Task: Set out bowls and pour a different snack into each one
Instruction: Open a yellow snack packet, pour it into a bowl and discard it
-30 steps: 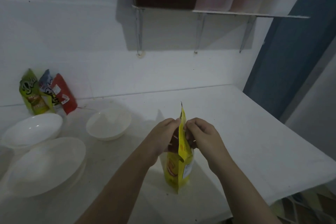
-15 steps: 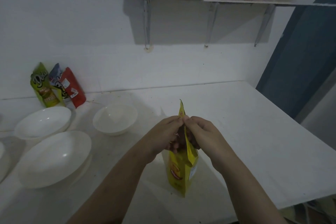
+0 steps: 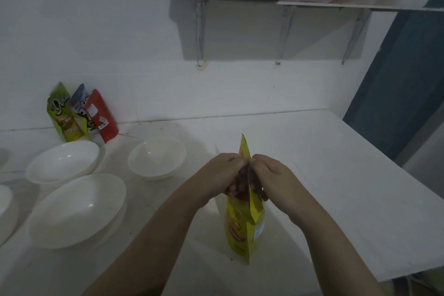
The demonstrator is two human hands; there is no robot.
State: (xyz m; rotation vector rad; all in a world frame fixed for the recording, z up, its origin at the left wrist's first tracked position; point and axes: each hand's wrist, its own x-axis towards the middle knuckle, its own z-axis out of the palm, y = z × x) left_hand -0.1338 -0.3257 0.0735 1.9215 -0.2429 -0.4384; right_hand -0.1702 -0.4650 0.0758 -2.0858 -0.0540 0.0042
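Observation:
A yellow snack bag (image 3: 243, 226) stands upright on the white table (image 3: 324, 175) in front of me. My left hand (image 3: 219, 174) and my right hand (image 3: 269, 175) both pinch its top edge, one on each side, with fingers curled. Three white bowls sit to the left: a small one (image 3: 157, 157), a wide one (image 3: 63, 162) behind, and a large one (image 3: 77, 209) nearest me. They look empty.
Three more snack bags lean on the wall at the back left: green (image 3: 63, 115), grey-blue (image 3: 81, 108) and red (image 3: 102, 115). Another white dish edge (image 3: 3, 202) shows at the far left. A shelf (image 3: 336, 4) with containers hangs above. The table's right edge drops off.
Both hands keep their hold on the bag's top, and the bag has stayed in place. The view has tilted a little.

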